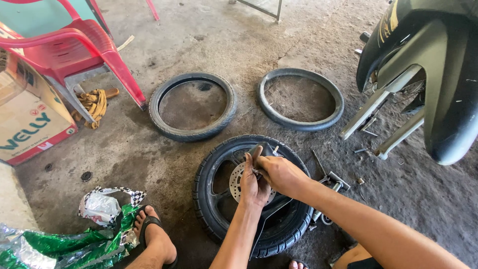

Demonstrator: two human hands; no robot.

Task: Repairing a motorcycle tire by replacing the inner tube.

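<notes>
left hand [254, 185]: grip curled over the hub of the wheel, fingers upright against the centre; it seems to pinch a small metal part, though what exactly i cannot tell
right hand [280, 172]: grip clenched round a small tool or fitting at the hub, knuckles up, touching the left hand
wheel [254, 195]: lower centre of the frame, flat on the concrete floor [149, 159]; black treaded tyre on a dark spoked rim
brake disc [235, 180]: thin steel ring, drilled with small holes, just under the left hand
risk: a slip at the hub could drive fingers onto the disc edge, since both hands crowd one small spot; the small part could drop between the spokes
loose tools [331, 182]: metal rods and sockets just right of the wheel; easy to knock with the forearm
spare tyres [193, 105]: two bare rubber hoops, upper centre, side by side, apart from the wheel
motorbike [423, 74]: upper right, front forks without a wheel
red plastic chair [74, 45]: upper left, cardboard box beside it
foil wrapping [64, 241]: crinkled green and silver, lower left, by a sandalled foot
</notes>
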